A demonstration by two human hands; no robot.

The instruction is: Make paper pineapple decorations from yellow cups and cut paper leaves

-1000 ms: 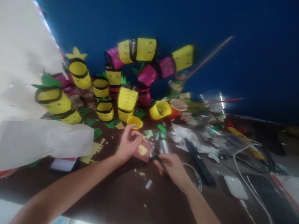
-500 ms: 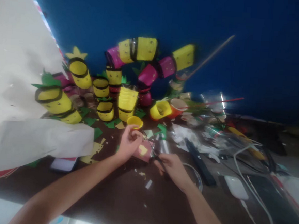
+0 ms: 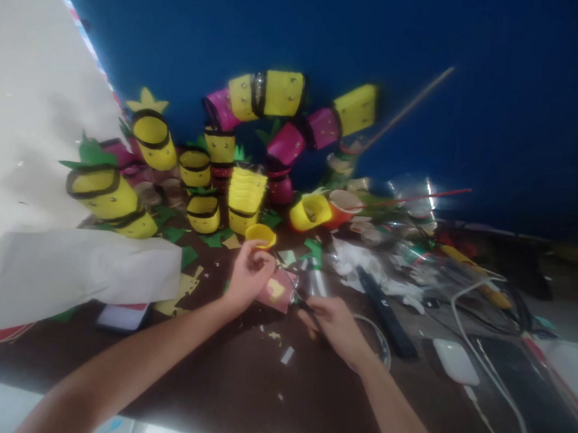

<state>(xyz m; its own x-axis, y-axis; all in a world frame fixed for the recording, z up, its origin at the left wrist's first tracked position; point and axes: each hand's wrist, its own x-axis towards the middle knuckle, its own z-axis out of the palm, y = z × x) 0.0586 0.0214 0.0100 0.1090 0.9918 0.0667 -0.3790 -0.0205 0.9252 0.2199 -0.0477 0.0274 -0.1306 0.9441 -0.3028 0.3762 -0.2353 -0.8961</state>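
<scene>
My right hand (image 3: 335,322) is closed around the dark handles of a pair of scissors (image 3: 308,307), whose thin blades run up and left towards my left hand. My left hand (image 3: 251,274) is pinched, thumb against the fingers; a tiny pale bit seems to be at its fingertips, too blurred to name. Below and between the hands lies a pink square (image 3: 283,302) with a pale yellow scrap (image 3: 276,289) on it. Just behind my left fingers is a round yellow cup-like piece (image 3: 260,236). Small pale clippings (image 3: 288,355) are scattered on the brown table (image 3: 237,384).
Yellow pineapple-like cups (image 3: 103,193) with black rims crowd the back, some stacked with magenta ones. A white sheet (image 3: 137,268) covers the left. To the right lie crumpled tissue (image 3: 353,257), a long dark tool (image 3: 386,312), a white case (image 3: 457,361) and cables.
Almost nothing differs. Both hands stay in place with the scissors; the yellow scrap on the pink square looks slightly changed in outline.
</scene>
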